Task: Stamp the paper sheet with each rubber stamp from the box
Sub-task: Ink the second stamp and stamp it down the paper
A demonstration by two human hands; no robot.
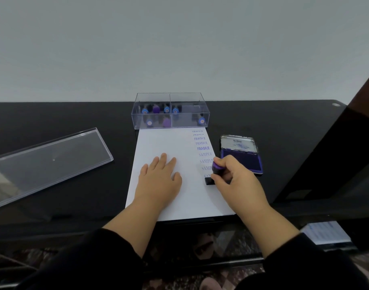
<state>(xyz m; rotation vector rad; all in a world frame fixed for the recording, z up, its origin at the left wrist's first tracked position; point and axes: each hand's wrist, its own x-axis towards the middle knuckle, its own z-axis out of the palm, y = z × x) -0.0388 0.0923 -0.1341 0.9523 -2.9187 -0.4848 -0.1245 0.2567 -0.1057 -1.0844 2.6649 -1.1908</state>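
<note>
Paper sheet (158, 143) lies on the black table (74, 114), pinned flat under the left hand (159, 177), whose fingers lie straight. Just right of it, the right hand (235, 177) grips a purple-handled rubber stamp (214, 174), its black base pressed on the sheet's right margin below 4 SAMPLE prints and 5 FRAGILE prints. So the second stamp looks mid-press; next, I judge, comes a straight lift, then re-inking or swapping. Beyond, the open purple ink pad (242, 159) sits beside the sheet, the clear lid (49, 162) far left, and the clear box (171, 111) holds about 7 more stamps.
</note>
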